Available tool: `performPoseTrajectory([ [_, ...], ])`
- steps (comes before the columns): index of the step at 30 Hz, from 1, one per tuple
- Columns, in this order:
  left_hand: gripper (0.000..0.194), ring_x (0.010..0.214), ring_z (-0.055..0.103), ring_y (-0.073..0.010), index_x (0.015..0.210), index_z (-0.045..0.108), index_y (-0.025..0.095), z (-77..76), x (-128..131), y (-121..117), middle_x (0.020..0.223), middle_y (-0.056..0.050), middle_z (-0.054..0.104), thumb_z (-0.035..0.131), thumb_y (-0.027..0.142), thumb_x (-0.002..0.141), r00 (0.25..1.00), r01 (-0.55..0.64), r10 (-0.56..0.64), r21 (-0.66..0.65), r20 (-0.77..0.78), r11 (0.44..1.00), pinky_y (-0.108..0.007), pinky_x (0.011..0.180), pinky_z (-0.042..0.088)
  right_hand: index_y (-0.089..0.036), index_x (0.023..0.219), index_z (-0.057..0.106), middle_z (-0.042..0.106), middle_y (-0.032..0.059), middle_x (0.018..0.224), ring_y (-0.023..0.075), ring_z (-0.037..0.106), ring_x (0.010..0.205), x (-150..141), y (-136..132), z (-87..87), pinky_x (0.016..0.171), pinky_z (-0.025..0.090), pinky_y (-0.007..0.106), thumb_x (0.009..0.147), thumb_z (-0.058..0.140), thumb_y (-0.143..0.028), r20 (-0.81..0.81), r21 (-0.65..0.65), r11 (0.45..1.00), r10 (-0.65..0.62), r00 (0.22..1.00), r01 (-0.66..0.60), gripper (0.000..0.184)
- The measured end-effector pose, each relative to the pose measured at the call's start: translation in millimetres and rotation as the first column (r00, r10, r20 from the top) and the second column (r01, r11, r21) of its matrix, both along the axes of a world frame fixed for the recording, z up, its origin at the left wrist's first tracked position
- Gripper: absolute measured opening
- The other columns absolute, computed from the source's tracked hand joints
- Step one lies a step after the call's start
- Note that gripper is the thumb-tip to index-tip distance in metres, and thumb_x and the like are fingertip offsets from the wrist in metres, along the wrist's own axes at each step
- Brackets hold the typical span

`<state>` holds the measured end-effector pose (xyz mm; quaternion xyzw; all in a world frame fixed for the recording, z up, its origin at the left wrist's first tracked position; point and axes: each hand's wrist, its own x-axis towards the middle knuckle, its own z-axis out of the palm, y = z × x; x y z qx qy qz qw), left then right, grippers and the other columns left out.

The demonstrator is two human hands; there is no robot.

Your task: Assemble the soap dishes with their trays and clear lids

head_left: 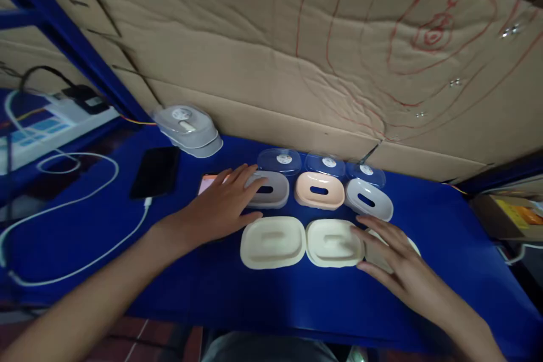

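Left hand (220,206) on grey dish (268,188), right hand (394,260) on cream tray (384,257), labels unreadable

From my view, three trays lie in a front row: the first tray (272,242), the second tray (334,242) touching it at 3 o'clock, and the third tray (384,254) under my right hand (399,263). At 12 o'clock of them stands a row of three bases (319,189), and behind these a row of three lids (328,163). My left hand (223,206) touches the base at the row's left end. At 9 o'clock of it lies a phone (155,171), and at 11 o'clock a stack of lids (189,129) against the cardboard wall (297,39).
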<state>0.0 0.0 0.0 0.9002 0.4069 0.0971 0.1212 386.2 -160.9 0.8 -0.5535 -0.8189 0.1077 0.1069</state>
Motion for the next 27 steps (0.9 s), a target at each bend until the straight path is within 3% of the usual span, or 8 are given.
performPoseTrajectory([
  [5,0.041,0.15,0.042,-0.0413,0.137,0.058,0.018,2.1,10.7,-5.2,0.16,-0.021,0.047,0.062,0.03,0.097,0.998,0.051,-0.05,0.027,-0.038,0.998,-0.059,0.12,0.035,-0.032,0.148,0.059,0.064,0.009,0.149,0.0331,0.056,0.142,-81.4,62.3,18.3,0.117,0.048,0.059,0.104,0.061,-0.026,-0.016,0.003,0.949,0.316,0.949,-0.316,0.045],
  [8,0.031,0.142,0.049,-0.0394,0.127,0.061,0.019,7.5,10.5,-7.7,0.15,-0.018,0.054,0.059,0.035,0.101,0.998,0.035,-0.039,0.07,0.055,0.997,-0.056,0.116,0.039,-0.025,0.143,0.063,0.066,0.0132,0.145,0.0345,0.06,0.136,-127.1,108.5,13.1,0.114,0.049,0.057,0.101,0.066,-0.027,0.059,0.098,0.94,0.323,0.945,-0.327,0.041],
  [12,0.03,0.11,0.066,-0.0309,0.113,0.065,0.023,14.0,1.2,-14.0,0.115,-0.008,0.069,0.061,0.05,0.1,0.99,0.101,-0.094,-0.064,0.106,0.993,-0.046,0.1,0.05,-0.019,0.124,0.072,0.074,0.0121,0.125,0.034,0.066,0.125,-161.4,151.2,-2.5,0.109,0.051,0.051,0.099,0.071,-0.026,0.163,0.116,0.912,0.372,0.914,-0.392,0.026],
  [16,0.062,0.115,0.065,-0.0386,0.12,0.067,0.025,0.9,2.7,-36.0,0.126,-0.011,0.068,0.085,0.063,0.074,0.989,0.138,-0.125,-0.203,0.077,0.969,-0.051,0.099,0.05,-0.018,0.123,0.073,0.078,0.0101,0.118,0.029,0.072,0.112,-151.0,161.4,-3.9,0.098,0.056,0.045,0.105,0.059,-0.022,0.107,0.101,0.935,0.331,0.938,-0.341,0.023],
  [18,0.08,0.127,0.06,-0.0466,0.133,0.063,0.025,-12.2,7.8,-45.5,0.141,-0.016,0.062,0.092,0.055,0.065,0.994,0.108,-0.104,-0.227,0.026,0.968,-0.058,0.104,0.047,-0.02,0.126,0.072,0.077,0.01,0.124,0.0274,0.072,0.113,-135.0,161.2,6.2,0.099,0.056,0.043,0.108,0.056,-0.027,0.003,0.11,0.959,0.262,0.965,-0.261,0.026],
  [20,0.08,0.133,0.056,-0.0489,0.137,0.061,0.024,-22.1,12.3,-47.9,0.147,-0.018,0.057,0.092,0.04,0.065,0.996,0.088,-0.092,-0.246,-0.005,0.965,-0.061,0.107,0.045,-0.021,0.124,0.072,0.077,0.0091,0.122,0.0261,0.073,0.11,-118.9,159.5,22.4,0.098,0.056,0.041,0.108,0.055,-0.033,-0.105,0.102,0.978,0.192,0.976,-0.181,0.026],
  [23,0.066,0.13,0.059,-0.0433,0.131,0.058,0.024,-23.5,14.5,-36.8,0.145,-0.015,0.058,0.084,0.025,0.071,0.995,0.086,-0.068,-0.301,0.069,0.95,-0.057,0.107,0.047,-0.022,0.12,0.072,0.077,0.0073,0.115,0.0243,0.073,0.105,-101.6,153.7,49.6,0.093,0.056,0.038,0.109,0.053,-0.037,-0.211,0.078,0.989,0.143,0.967,-0.129,0.026],
  [27,0.062,0.12,0.064,-0.0317,0.13,0.044,0.028,-15.7,14.2,-10.5,0.137,-0.01,0.057,0.082,0.041,0.083,0.919,0.051,0.123,-0.421,0.375,0.905,-0.049,0.101,0.052,-0.025,0.118,0.071,0.077,0.0051,0.114,0.0224,0.073,0.105,-92.4,143.9,72.8,0.093,0.054,0.035,0.109,0.054,-0.038,-0.298,0.092,0.985,0.165,0.94,-0.144,0.024],
])
